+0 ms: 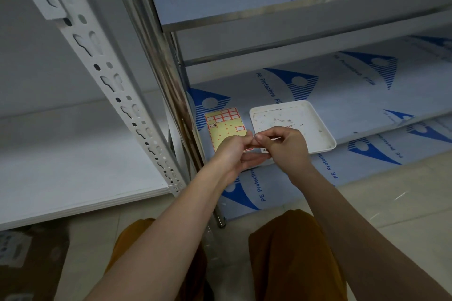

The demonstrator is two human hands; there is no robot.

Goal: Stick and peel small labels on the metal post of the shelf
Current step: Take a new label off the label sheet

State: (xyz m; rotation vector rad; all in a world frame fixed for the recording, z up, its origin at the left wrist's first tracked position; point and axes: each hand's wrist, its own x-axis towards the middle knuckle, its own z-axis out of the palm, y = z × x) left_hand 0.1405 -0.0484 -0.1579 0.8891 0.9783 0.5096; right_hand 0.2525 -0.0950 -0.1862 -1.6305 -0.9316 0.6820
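A yellow label sheet (223, 127) with red-bordered white labels lies on the film-covered lower shelf (342, 95), just right of the shiny metal post (168, 75). My left hand (232, 151) and my right hand (285, 145) meet above the sheet's near end, fingertips pinched together. A small red-edged label (249, 149) shows between the fingers, and my left fingertips seem to pinch it. A white scrap (265, 150) peeks from under my right hand. The sheet's lower part is hidden by my left hand.
A white square tray (318, 124) with small bits in it sits right of the sheet. A white perforated post (117, 95) of another shelf stands at the left, with its white board (73, 159). My knees in ochre trousers (293, 251) are over the tiled floor.
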